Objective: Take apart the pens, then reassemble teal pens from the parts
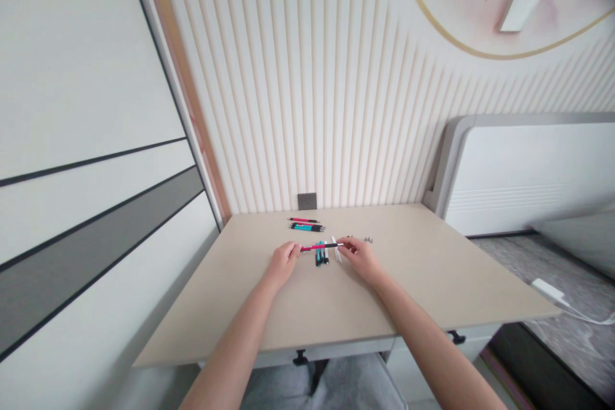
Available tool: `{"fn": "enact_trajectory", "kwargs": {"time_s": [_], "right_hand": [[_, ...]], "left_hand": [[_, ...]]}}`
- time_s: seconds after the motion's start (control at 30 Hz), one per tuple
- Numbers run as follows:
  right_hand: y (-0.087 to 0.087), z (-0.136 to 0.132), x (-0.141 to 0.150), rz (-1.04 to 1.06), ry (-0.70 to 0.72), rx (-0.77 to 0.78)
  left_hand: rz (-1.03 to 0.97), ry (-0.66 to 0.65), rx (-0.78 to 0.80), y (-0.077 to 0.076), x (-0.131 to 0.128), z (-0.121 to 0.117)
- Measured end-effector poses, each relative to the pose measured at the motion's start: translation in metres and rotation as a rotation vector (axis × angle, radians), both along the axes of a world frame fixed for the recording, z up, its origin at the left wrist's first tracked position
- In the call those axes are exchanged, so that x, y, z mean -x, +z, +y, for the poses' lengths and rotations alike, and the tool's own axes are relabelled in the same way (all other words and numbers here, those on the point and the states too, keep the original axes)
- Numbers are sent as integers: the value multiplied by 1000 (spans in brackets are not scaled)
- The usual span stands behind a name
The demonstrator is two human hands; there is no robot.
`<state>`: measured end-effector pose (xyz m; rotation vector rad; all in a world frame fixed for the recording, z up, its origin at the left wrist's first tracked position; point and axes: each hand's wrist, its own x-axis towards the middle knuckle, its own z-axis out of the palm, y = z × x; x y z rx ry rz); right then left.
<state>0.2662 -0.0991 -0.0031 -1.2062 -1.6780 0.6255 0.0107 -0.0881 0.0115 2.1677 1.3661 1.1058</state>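
Note:
Level above the desk is a red pen with a black grip section and a pale tip. My left hand pinches its red end. At the pale tip end, the fingers of my right hand are closed; exactly what part they grip is too small to see. Below the pen, teal and black pen parts lie side by side. Thin white sticks, perhaps refills, rest beside my right fingertips. Small grey pieces sit just past my right hand.
Toward the back of the beige desk lies a group of teal, red and black pens, with a red pen behind them. A dark wall socket is above the back edge. A bed stands to the right.

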Motion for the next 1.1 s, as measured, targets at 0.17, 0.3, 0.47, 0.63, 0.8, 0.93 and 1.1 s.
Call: {"fn": "enact_trajectory", "kwargs": {"time_s": [0.17, 0.3, 0.47, 0.63, 0.8, 0.93, 1.1], "right_hand": [[-3, 1, 1, 20, 32, 14], [-7, 6, -2, -33, -41, -5], [-9, 11, -20, -330, -324, 49], [-8, 12, -39, -525, -485, 128], [-6, 9, -42, -636, -535, 130], [-5, 8, -41, -663, -516, 148], [-9, 13, -44, -596, -469, 138]], "left_hand": [[11, 4, -22, -1, 1, 2], [-2, 17, -54, -3, 3, 4], [-35, 51, -61, -4, 4, 6], [-27, 50, -65, -4, 4, 6], [-19, 38, -78, -5, 5, 7], [-26, 29, -83, -5, 6, 7], [-20, 26, -87, -2, 5, 5]]}}
